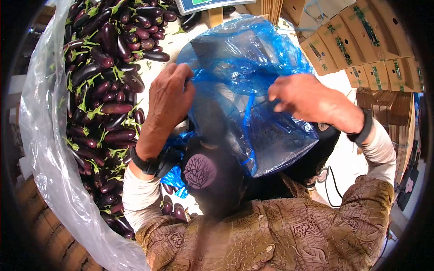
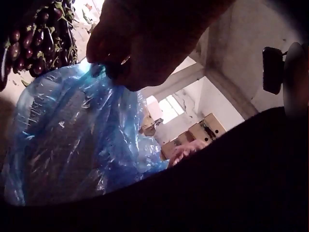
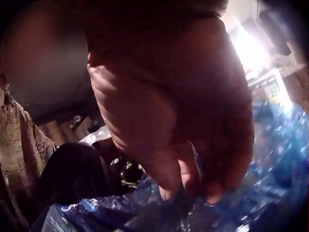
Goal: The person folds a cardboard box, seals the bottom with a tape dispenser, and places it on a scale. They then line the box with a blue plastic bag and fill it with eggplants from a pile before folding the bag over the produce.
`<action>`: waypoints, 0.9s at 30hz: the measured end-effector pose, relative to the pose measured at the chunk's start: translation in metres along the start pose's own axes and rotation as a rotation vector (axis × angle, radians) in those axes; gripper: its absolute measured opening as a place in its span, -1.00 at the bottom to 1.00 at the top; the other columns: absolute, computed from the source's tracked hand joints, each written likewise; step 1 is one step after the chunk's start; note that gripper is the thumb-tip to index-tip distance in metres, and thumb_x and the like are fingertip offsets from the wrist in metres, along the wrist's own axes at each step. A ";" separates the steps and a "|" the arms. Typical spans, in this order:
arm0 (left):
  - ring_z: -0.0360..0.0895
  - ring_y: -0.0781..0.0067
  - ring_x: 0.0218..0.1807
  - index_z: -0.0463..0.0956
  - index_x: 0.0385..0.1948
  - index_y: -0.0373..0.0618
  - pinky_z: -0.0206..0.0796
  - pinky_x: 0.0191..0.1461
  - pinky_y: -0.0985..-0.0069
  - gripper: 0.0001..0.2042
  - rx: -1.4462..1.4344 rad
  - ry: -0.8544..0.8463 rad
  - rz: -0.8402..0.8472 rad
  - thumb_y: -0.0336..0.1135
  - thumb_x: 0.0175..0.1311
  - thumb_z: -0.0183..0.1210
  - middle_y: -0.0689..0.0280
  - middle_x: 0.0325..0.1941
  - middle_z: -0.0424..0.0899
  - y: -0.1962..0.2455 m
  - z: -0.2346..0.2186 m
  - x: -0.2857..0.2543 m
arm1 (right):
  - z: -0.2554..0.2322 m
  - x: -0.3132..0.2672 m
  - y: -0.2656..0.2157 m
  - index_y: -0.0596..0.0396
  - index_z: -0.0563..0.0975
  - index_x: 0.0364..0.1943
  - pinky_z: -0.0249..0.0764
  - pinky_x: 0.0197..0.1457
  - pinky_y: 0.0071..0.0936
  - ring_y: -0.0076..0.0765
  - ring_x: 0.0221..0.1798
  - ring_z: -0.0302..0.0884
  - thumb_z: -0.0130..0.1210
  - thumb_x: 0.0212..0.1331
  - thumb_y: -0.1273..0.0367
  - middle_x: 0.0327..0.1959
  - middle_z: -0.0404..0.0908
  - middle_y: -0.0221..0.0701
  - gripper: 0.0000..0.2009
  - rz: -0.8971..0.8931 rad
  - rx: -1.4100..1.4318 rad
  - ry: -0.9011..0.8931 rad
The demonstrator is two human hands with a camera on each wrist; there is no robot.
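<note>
Narrow bare strip (image 1: 149, 77) btwn eggplants (image 1: 108, 40) & L hand (image 1: 172, 92); blue bag (image 1: 239, 58) blocks gap to R hand (image 1: 312, 97)

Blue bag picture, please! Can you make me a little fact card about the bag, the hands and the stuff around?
Main thing: crinkly, see-through blue bag
Left hand: pinches the bag's edge
Right hand: at the bag's other side; grip unclear
Veggies: many purple eggplants with green stems, left of the bag in the head view
Beside the veggies: clear plastic sheet
Upper right: cardboard boxes
</note>
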State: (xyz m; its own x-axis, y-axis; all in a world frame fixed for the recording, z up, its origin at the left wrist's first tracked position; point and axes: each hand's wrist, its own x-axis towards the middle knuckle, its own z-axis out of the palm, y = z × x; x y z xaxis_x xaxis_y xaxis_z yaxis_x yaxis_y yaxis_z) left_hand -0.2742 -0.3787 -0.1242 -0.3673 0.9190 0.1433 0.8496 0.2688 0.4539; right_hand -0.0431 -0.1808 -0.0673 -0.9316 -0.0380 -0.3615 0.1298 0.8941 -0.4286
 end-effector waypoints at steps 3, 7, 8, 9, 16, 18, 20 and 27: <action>0.53 -0.02 -0.21 0.50 -0.31 -0.17 0.37 -0.13 0.17 -0.87 -0.062 0.061 0.002 -0.49 0.09 0.12 0.10 -0.32 0.54 -0.009 0.012 0.006 | 0.016 0.043 -0.004 0.19 0.56 -0.20 0.50 -0.16 -0.13 0.05 -0.18 0.59 0.25 0.07 0.40 -0.20 0.59 -0.13 -0.77 0.035 -0.058 -0.176; 0.67 0.24 -0.10 0.54 -0.09 -0.21 0.46 0.00 0.40 -0.76 -0.257 0.141 -0.076 -0.52 0.19 0.11 0.13 -0.16 0.68 -0.025 0.020 -0.013 | 0.085 0.117 0.102 0.21 0.52 0.01 0.47 0.04 -0.19 0.06 0.01 0.52 0.19 0.17 0.24 -0.08 0.57 0.01 -0.61 -0.134 -0.059 0.045; 0.68 0.32 -0.07 0.54 -0.04 -0.22 0.47 0.03 0.45 -0.74 -0.423 0.171 -0.145 -0.53 0.22 0.10 0.14 -0.12 0.70 -0.032 0.018 -0.023 | 0.109 0.136 0.130 0.21 0.50 0.07 0.44 0.11 -0.19 0.06 0.07 0.49 0.15 0.21 0.23 -0.03 0.55 0.01 -0.58 -0.144 -0.061 0.082; 0.67 0.42 -0.06 0.52 0.00 -0.23 0.47 0.04 0.51 -0.73 -0.483 0.141 -0.246 -0.55 0.26 0.08 0.18 -0.12 0.70 -0.045 0.019 -0.039 | 0.132 0.155 0.158 0.21 0.47 0.14 0.40 0.18 -0.20 0.06 0.12 0.46 0.11 0.25 0.21 0.03 0.53 0.02 -0.55 -0.153 -0.064 0.120; 0.63 0.30 -0.13 0.59 -0.19 -0.20 0.44 0.00 0.40 -0.83 -0.471 0.053 -0.575 -0.39 0.25 0.14 0.16 -0.21 0.66 -0.097 0.134 -0.227 | 0.158 0.157 0.118 0.12 0.39 0.20 0.08 0.47 -0.26 -0.10 0.43 0.17 -0.21 0.31 0.42 0.30 0.34 -0.13 -0.61 -0.065 -0.233 -0.095; 0.63 0.22 -0.15 0.60 -0.22 -0.18 0.45 -0.02 0.36 -0.84 -0.373 0.047 -0.743 -0.41 0.20 0.14 0.14 -0.23 0.65 -0.091 0.150 -0.265 | 0.167 0.141 0.146 0.05 0.34 0.30 -0.06 0.57 -0.23 -0.16 0.53 0.05 -0.21 0.28 0.40 0.41 0.25 -0.17 -0.53 -0.308 -0.409 0.007; 0.64 0.19 -0.16 0.60 -0.23 -0.18 0.46 -0.05 0.33 -0.84 -0.365 0.099 -0.827 -0.44 0.16 0.15 0.14 -0.24 0.64 -0.084 0.148 -0.279 | 0.112 0.133 0.097 0.03 0.43 0.22 0.04 0.53 -0.19 -0.13 0.44 0.24 -0.14 0.22 0.38 0.30 0.41 -0.19 -0.56 -0.139 -0.380 -0.177; 0.57 0.12 -0.09 0.57 -0.17 -0.19 0.41 0.03 0.29 -0.79 -0.293 0.456 -0.939 -0.44 0.15 0.15 0.11 -0.16 0.61 -0.133 0.151 -0.279 | 0.164 0.125 0.118 0.05 0.50 0.07 0.28 0.30 -0.29 -0.15 0.16 0.44 -0.08 0.19 0.35 0.07 0.53 -0.22 -0.64 -0.086 -0.258 -0.489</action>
State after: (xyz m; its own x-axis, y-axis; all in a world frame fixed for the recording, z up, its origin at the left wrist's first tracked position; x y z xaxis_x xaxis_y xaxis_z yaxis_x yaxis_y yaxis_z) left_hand -0.2275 -0.6277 -0.3577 -0.9814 0.1722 -0.0849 0.0545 0.6738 0.7369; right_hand -0.0880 -0.1536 -0.2990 -0.6613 -0.2630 -0.7025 -0.0844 0.9567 -0.2787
